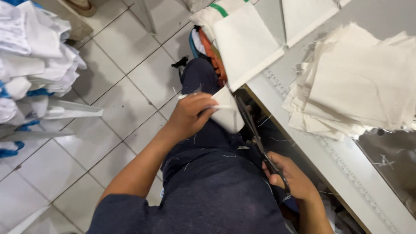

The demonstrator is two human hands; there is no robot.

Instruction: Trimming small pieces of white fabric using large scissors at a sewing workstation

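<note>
My left hand (pixel 190 113) grips a small white piece of cloth (pixel 227 113) above my lap. Black long-bladed scissors (pixel 255 134) are in my right hand (pixel 291 175), their blades running up beside the cloth's right edge, close to it or touching it. Both hands are over my dark trousers, just left of the worktable's edge (pixel 303 143).
A thick stack of cream fabric squares (pixel 359 82) lies on the table at right. Folded white cloth (pixel 245 41) hangs over the table's far corner. Heaps of white and blue fabric (pixel 30 56) sit on a rack at left, above the tiled floor (pixel 117 86).
</note>
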